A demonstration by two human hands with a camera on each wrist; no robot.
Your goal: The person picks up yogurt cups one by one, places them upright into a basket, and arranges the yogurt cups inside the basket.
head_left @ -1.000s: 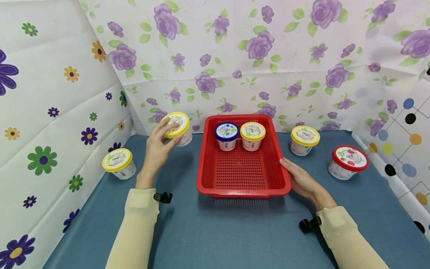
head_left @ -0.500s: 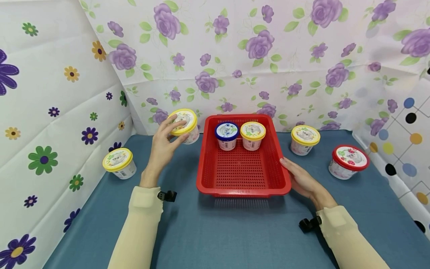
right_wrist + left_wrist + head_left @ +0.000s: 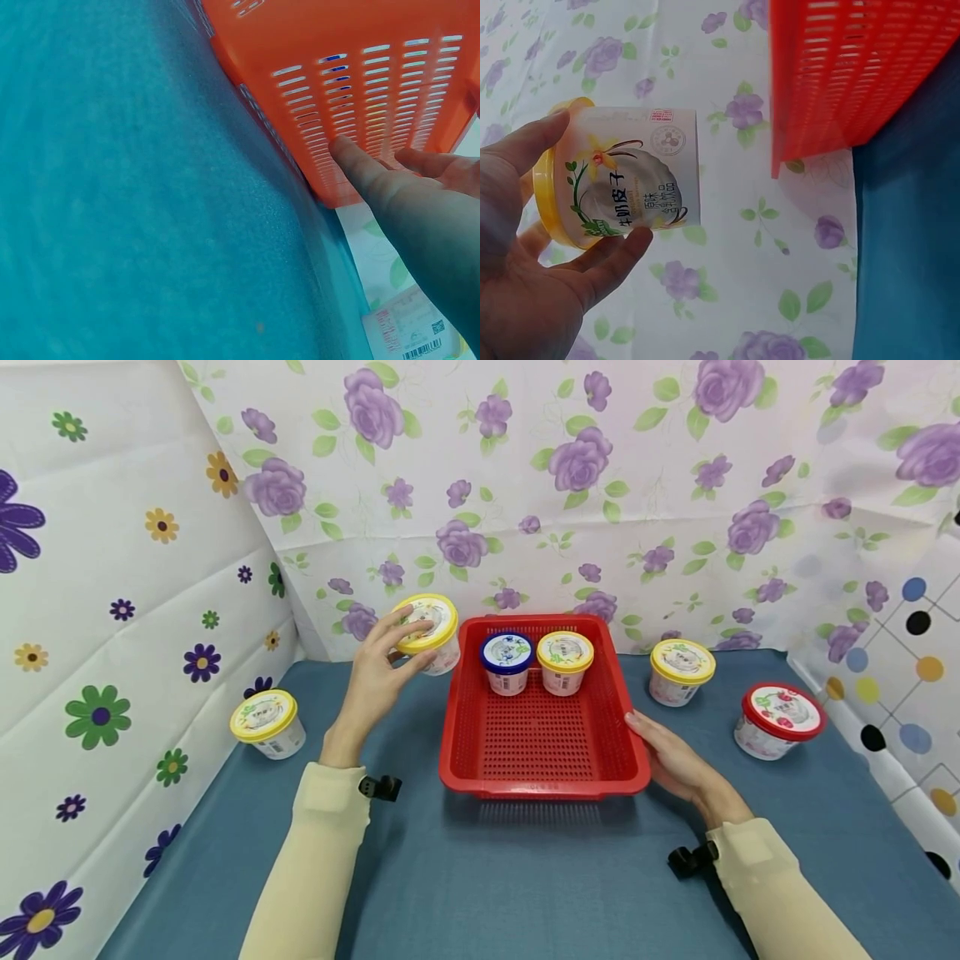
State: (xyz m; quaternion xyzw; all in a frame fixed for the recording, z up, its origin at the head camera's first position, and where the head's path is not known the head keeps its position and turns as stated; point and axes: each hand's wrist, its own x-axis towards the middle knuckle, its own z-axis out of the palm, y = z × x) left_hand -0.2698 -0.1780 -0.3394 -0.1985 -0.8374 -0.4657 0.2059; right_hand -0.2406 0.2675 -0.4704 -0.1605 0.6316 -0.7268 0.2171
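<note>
My left hand (image 3: 375,681) holds a small white tub with a yellow lid (image 3: 444,652) in the air, just left of the red basket (image 3: 450,752). Its thumb and fingers grip the tub's sides near the lid; a vanilla flower is printed on the tub (image 3: 641,169) in the left wrist view. My right hand (image 3: 675,764) holds the basket's right side, a digit over the rim and other fingers against the slotted outer wall (image 3: 307,82). Inside the basket, at the back, a blue-lidded tub (image 3: 507,664) and a yellow-lidded tub (image 3: 565,662) stand side by side.
On the blue tablecloth (image 3: 525,885), another yellow-lidded tub (image 3: 266,724) stands at the far left. Right of the basket are a yellow-lidded tub (image 3: 680,672) and a red-lidded tub (image 3: 778,721). A floral sheet (image 3: 495,468) hangs behind.
My left hand has carried the yellow-lidded tub rightward and slightly upward, closer to the basket's left rim. The right hand and the basket have stayed in place.
</note>
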